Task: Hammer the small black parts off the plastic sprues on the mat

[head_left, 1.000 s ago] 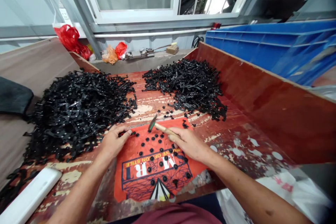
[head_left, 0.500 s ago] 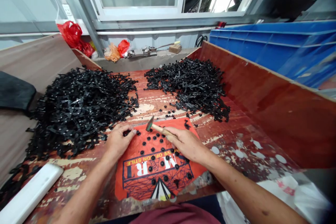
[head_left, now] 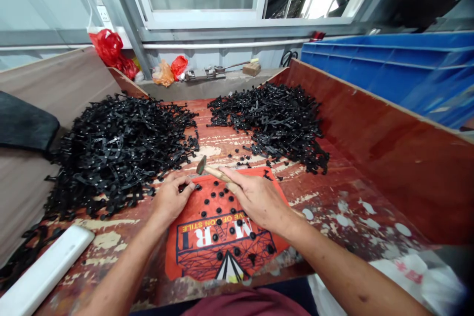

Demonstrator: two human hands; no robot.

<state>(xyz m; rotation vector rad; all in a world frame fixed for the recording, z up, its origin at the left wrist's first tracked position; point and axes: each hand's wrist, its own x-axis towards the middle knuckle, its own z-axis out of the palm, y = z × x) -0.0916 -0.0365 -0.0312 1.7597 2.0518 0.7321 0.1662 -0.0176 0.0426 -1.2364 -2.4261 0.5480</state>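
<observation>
My right hand (head_left: 257,200) is wrapped round the wooden handle of a small hammer (head_left: 215,173). The hammer's metal head points left, above the upper edge of a red printed sheet (head_left: 192,227). At the sheet's upper left corner, my left hand (head_left: 174,200) pinches a small black part (head_left: 181,187), mostly covered by the fingers. A black round stud (head_left: 198,187) sits just right of those fingertips; whether it belongs to the pinched part I cannot tell. Several more black studs (head_left: 215,238) are scattered over the sheet.
A large heap of black strap-like parts (head_left: 122,148) lies at left, another heap (head_left: 277,118) at back right. Wooden boards (head_left: 370,123) wall the worn red table. Nearby are a white oblong object (head_left: 48,271) at front left and a blue crate (head_left: 388,69) beyond the right board.
The hammer has lifted slightly and swung left, its head now higher and nearer my left hand. My left hand keeps its pinch at the sheet's corner. The view has shifted a little.
</observation>
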